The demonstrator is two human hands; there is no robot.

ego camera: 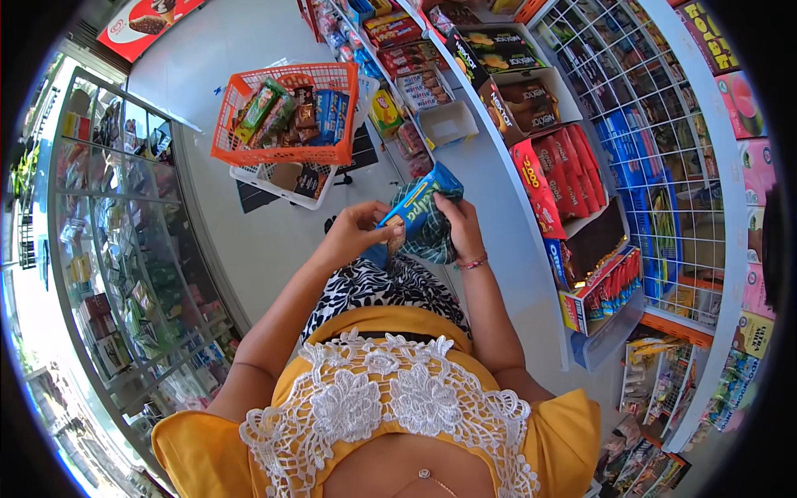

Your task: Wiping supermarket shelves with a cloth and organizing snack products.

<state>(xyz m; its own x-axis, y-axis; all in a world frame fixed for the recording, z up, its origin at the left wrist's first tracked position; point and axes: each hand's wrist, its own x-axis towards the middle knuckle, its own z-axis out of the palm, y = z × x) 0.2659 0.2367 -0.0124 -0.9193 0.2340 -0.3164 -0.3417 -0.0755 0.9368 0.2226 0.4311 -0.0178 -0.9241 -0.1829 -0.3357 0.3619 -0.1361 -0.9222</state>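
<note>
In front of my lap I hold a blue biscuit packet [423, 205] tilted, with its upper end pointing away to the right. The fingers and thumb of my left hand [363, 233] pinch its lower left end. My right hand [459, 227] grips the other side, together with a dark green checked cloth [439, 239] bunched against the packet. The cloth hides part of the packet's lower side. Ahead and to the left stands an orange plastic basket [227, 134] holding several snack packs, among them blue packets [330, 115] and a green pack [256, 115].
Beneath the basket is a white plastic crate [314, 198]. To my right, a shelf carries snack boxes, red packets [566, 168] and an open, empty-looking carton [447, 124]. A white wire grid [660, 155] rises behind it. A glass display cabinet [137, 249] stands along my left.
</note>
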